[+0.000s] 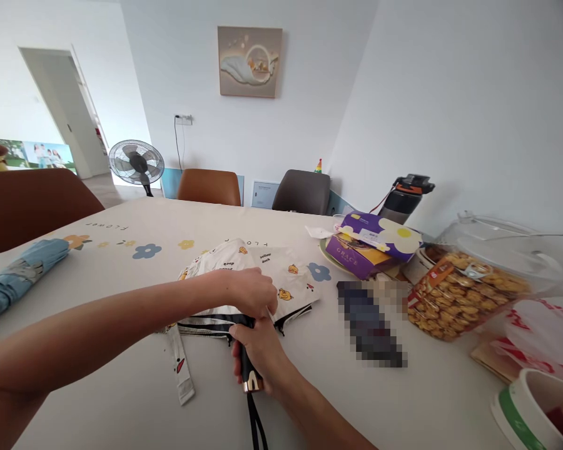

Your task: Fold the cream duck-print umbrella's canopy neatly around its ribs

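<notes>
A white folding umbrella [291, 278] printed with small yellow ducks lies collapsed on the table in front of me. My right hand [258, 353] is closed round its black handle, whose gold end cap [252, 382] and black wrist cord point toward me. My left hand [248, 290] rests on the folded canopy just above the handle, fingers curled and pinching the fabric. The umbrella's white closing strap [181, 369] trails loose to the left.
A blue folded umbrella [19, 275] lies at the far left. To the right sit a blurred dark object [370, 322], a purple package [370, 247], a clear jar of snacks [469, 287], a black bottle [406, 197] and a tape roll [535, 406]. Chairs [209, 186] stand beyond the table.
</notes>
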A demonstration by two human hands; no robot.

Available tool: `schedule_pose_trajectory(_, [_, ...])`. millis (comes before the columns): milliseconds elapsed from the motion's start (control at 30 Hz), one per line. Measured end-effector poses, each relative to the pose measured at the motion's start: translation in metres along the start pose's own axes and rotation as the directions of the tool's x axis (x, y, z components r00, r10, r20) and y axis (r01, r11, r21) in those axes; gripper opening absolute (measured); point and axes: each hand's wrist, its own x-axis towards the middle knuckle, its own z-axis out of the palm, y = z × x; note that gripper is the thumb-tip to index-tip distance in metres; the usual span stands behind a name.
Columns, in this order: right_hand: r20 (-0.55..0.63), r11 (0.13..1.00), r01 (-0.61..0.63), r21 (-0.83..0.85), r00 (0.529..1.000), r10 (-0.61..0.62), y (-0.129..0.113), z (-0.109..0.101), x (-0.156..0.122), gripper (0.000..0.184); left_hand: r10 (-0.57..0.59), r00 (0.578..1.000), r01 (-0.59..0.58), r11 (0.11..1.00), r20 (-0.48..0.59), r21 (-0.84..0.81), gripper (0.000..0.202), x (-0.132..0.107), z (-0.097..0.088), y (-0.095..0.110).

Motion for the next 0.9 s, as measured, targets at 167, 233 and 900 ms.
schedule_pose_trajectory(167, [0.016, 0.997, -0.039, -0.073, 0.999, 0.040, 0.001, -0.001, 0.000, 0.021, 0.037, 0.997, -0.042, 0.997, -0.070, -0.070, 0.024, -0.022, -0.019, -0.007])
schedule_pose_trajectory(233, [0.011, 0.997, -0.042, -0.069, 0.999, 0.043, 0.002, -0.002, 0.000, 0.022, 0.016, 0.995, -0.034, 0.982, -0.097, -0.186, 0.025, -0.037, -0.019, -0.012])
schedule_pose_trajectory(900, [0.003, 0.997, -0.057, 0.060, 0.998, 0.056, -0.003, -0.005, 0.001, 0.016, -0.032, 0.851, -0.075, 0.981, -0.524, -0.181, 0.029, -0.066, 0.060, -0.030])
